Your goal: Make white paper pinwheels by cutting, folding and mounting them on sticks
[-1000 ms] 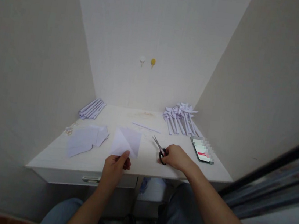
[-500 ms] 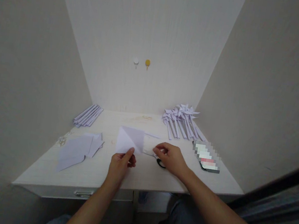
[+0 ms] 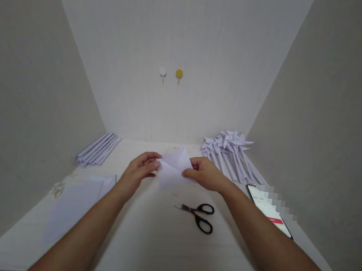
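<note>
A creased white sheet of paper [image 3: 172, 170] is held up over the middle of the desk between both hands. My left hand [image 3: 139, 170] pinches its left edge between thumb and fingers. On the other side, my right hand [image 3: 204, 172] grips the right edge, thumb in front and fingers behind. Black-handled scissors [image 3: 195, 210] lie on the desk below the paper, handles apart and pointing right. Neither hand touches them.
Rolled paper sticks [image 3: 100, 149] lie at the back left. Loose white sheets [image 3: 76, 206] are partly behind my left forearm. Several paper pinwheels [image 3: 228, 146] rest at the back right. A phone [image 3: 267, 208] lies right of my right forearm. Two hooks [image 3: 179, 74] hang on the wall.
The paper has been lifted and turned. My right hand has left the scissors' side and now grips the paper. My view has shifted, and the scissors are in full sight.
</note>
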`<act>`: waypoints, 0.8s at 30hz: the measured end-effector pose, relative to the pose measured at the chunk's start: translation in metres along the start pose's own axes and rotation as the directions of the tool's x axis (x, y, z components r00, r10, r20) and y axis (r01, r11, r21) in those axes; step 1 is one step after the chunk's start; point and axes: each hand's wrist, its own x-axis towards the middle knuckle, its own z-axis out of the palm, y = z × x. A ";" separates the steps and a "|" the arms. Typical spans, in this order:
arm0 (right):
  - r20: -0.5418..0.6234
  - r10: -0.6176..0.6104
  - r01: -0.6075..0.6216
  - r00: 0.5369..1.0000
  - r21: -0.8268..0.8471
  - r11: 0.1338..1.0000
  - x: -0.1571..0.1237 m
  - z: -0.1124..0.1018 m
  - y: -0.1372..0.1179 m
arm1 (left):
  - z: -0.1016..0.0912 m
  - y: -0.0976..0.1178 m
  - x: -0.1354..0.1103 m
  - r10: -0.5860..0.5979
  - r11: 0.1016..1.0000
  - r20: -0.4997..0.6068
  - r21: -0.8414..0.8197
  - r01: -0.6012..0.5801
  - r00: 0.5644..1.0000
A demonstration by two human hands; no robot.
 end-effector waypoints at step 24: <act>-0.171 -0.262 0.266 0.950 -0.003 0.964 0.010 -0.030 -0.079 | 0.030 0.103 0.037 0.022 0.916 0.282 0.378 -0.132 0.959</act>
